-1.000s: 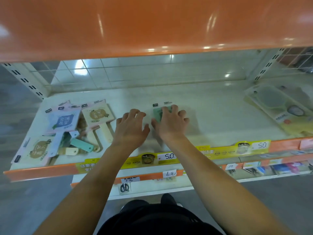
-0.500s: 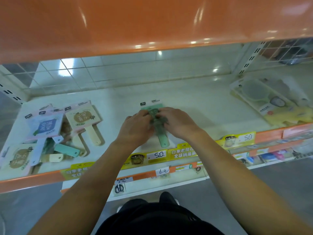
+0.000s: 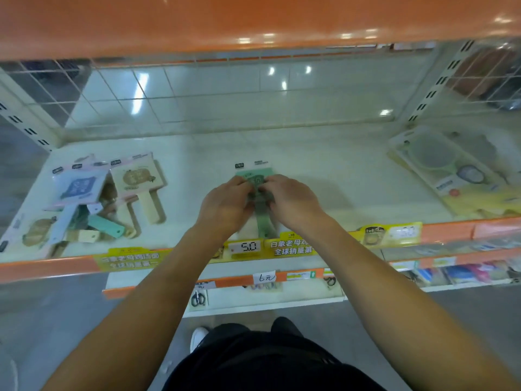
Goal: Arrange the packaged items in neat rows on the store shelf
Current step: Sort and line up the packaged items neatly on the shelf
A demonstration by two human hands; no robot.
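Observation:
A green packaged paddle-shaped item [image 3: 262, 220] lies flat in the middle of the white shelf [image 3: 324, 170], handle pointing at me. My left hand [image 3: 225, 206] and my right hand [image 3: 291, 201] both pinch it from either side, fingers closed over its upper part. A loose pile of similar packaged items [image 3: 84, 204] in blue, beige and green lies overlapping at the shelf's left end.
Yellow-backed packaged items [image 3: 456, 173] lie at the shelf's right end. An orange shelf [image 3: 253, 21] hangs close overhead. Price tags [image 3: 245, 246] line the front edge. A lower shelf [image 3: 267, 289] holds small goods. A wire grid backs the shelf.
My hands went from lying flat over the green item to pinching it from both sides. The item now lies straight with its handle toward me. The view has shifted slightly.

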